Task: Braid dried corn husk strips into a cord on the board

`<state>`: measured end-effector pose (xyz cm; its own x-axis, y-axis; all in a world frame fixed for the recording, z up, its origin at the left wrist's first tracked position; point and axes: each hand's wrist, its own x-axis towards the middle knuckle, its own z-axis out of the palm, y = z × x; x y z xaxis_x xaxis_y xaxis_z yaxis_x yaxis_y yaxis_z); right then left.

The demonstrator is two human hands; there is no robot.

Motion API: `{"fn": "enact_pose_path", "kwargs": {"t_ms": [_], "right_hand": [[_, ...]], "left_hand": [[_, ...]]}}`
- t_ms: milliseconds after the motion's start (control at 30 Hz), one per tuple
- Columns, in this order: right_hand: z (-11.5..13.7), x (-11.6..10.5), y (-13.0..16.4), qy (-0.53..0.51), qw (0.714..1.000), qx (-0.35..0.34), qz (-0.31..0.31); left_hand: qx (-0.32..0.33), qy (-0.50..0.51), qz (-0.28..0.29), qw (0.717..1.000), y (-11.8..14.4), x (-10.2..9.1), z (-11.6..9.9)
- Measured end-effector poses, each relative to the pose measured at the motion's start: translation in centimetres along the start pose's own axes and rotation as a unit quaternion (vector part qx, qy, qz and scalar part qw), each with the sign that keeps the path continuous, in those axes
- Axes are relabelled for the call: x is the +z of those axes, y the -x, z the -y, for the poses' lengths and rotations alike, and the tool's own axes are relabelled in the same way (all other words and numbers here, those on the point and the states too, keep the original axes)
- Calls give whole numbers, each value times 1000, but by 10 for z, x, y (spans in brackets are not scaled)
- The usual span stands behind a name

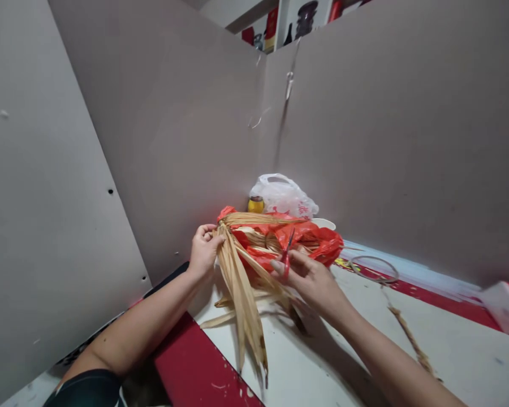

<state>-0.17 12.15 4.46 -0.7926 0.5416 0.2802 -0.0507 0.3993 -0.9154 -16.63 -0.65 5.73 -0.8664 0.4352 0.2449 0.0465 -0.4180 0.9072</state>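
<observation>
While the left hand (203, 249) pinches the gathered tops of the husks (241, 294), the right hand (309, 280) brings scissors (287, 257) in above them — the parts read as follows.

Left hand: fingers curled tight round the upper end of the bundle, thumb side toward the bag; nothing else in its grip.
Right hand: fingers closed through the red handles of the scissors, blades pointing up and away; whether the blades are parted cannot be told.
Husks: a fan of dry tan strips, hanging from the left hand's grip down across the table (365, 350), their tips near its red edge; more strips lie in the bag.
Bag: red plastic (318, 240), open, just behind both hands and touching the bundle's top.
Behind: a white bag (286, 195) and a yellow jar (255, 204) against the grey panels.
Right of the hands: a wire ring (374, 268) and a braided cord (409, 336) lying on the table, well apart from the bundle.
Technique, as judged: keep the pinch firm and the strips level — cut clear of the left fingers, with the scissors square across the strips so that the ends come out even.
</observation>
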Motion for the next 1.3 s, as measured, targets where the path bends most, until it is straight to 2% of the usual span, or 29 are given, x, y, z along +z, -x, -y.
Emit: {"fn": "enact_pose_path", "kwargs": {"t_ms": [233,333,467,633,767,867,967,1100,1300], "right_hand": [[17,2,8,-24,999,-12,25],[22,-4,9,6,997,-10,78],[26,-9,10,0,985,33,168],[26,-11,11,-7,964,83,254],[21,-10,10,-6,962,82,262],[17,-12,8,-6,958,92,270],[14,-17,7,-3,951,107,291],[10,-21,7,-23,942,95,321],[2,-14,6,-42,937,91,335]], "left_hand": [[-75,71,16,994,14,12,-6],[-89,65,17,994,10,12,-13],[-91,63,17,994,5,11,-19],[-124,93,71,985,11,14,-7],[-151,57,118,980,16,14,2],[-154,36,131,979,16,11,3],[-175,43,147,972,16,10,2],[-193,57,193,960,16,9,-2],[-227,68,249,939,18,9,-9]]}}
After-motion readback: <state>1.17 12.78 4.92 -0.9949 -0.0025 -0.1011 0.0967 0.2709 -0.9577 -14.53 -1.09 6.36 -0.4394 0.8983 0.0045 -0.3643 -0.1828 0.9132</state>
